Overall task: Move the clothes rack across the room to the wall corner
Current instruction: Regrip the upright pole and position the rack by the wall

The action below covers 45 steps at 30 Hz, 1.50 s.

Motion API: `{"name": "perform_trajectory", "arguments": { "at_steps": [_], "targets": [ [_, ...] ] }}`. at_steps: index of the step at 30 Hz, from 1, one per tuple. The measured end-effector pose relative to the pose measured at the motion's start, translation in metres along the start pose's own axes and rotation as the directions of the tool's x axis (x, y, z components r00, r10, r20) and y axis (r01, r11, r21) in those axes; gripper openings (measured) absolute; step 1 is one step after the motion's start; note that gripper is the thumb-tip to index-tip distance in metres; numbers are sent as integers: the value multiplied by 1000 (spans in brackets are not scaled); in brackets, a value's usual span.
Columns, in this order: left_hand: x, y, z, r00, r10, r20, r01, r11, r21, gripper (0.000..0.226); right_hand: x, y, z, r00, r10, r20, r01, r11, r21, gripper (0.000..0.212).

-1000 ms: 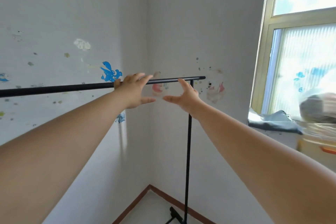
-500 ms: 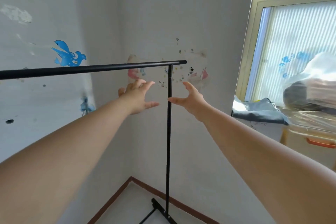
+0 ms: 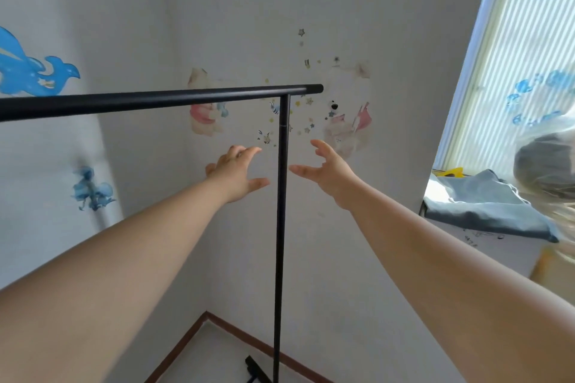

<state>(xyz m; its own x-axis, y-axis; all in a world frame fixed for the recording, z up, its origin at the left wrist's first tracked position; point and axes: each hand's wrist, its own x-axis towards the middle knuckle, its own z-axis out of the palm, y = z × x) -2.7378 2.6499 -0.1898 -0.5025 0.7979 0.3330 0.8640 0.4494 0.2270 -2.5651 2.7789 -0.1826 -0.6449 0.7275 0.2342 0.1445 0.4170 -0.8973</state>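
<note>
Both hands point(image 3: 239, 176) point(image 3: 329, 172) open — rack post point(image 3: 281, 196) between

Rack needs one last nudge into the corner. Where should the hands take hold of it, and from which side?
Probably the vertical post of the clothes rack, below its joint with the top bar. The left hand and right hand are open on either side of it, so close in from both sides; the slim round post suits a wrap grip.

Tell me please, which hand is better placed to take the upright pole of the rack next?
Probably the left hand: its thumb tip lies nearer the upright pole than the right hand does. Both hands are open, one on each side, and neither touches the pole. The difference is small.
</note>
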Motion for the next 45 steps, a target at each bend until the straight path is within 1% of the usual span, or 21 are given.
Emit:
{"name": "perform_trajectory", "arguments": {
  "at_steps": [3,6,9,11,12,14,17,20,22,23,26,27,29,33,36,39,42,45],
  "targets": [
    [28,-2,25,1000,-2,21,3,1000,-9,76,34,17,5,999,33,27,-33,999,17,90],
    [47,-3,44,999,-30,22,30,999,-26,76,62,28,10,998,22,57,-24,999,41,89],
    [67,-3,66,996,-90,25,91,995,-33,79,92,40,15,992,-10,123,6,999,31,87],
    [79,-2,80,987,-155,31,156,986,-55,83,111,46,16,985,-35,167,29,999,35,85],
    [84,-1,87,980,-192,42,195,976,-91,85,121,48,16,981,-42,189,37,999,33,85],
    [94,1,100,965,-250,83,263,939,-222,90,137,51,17,968,-57,244,52,998,23,83],
    [106,9,124,929,-335,157,369,849,-378,97,159,59,18,934,-84,347,89,996,2,77],
    [111,17,149,906,-362,218,422,752,-507,98,175,70,22,901,-150,407,168,986,-9,66],
    [112,20,163,911,-351,217,409,701,-584,87,182,76,25,879,-199,432,218,976,6,57],
    [113,20,171,907,-359,219,415,683,-601,77,186,79,27,868,-220,444,239,971,15,51],
    [114,21,192,893,-399,210,437,651,-621,28,193,84,36,859,-258,442,260,964,57,28],
    [114,20,195,889,-415,192,437,647,-625,21,195,84,40,859,-264,439,258,963,74,25],
    [115,18,194,888,-428,171,435,656,-617,21,199,84,46,855,-280,437,267,959,92,24],
    [116,10,183,885,-426,190,448,665,-598,16,209,77,60,825,-319,467,291,947,133,22],
    [118,1,178,870,-456,188,469,645,-604,16,219,72,73,808,-306,503,257,952,167,22],
    [121,-11,174,845,-505,176,499,627,-598,23,229,67,88,787,-293,543,221,956,195,22],
    [125,-28,172,837,-520,170,509,625,-592,22,241,60,99,752,-267,603,160,961,226,19],
    [132,-51,171,833,-530,161,511,624,-591,22,255,52,115,725,-235,647,126,970,210,22]
  ]
}}
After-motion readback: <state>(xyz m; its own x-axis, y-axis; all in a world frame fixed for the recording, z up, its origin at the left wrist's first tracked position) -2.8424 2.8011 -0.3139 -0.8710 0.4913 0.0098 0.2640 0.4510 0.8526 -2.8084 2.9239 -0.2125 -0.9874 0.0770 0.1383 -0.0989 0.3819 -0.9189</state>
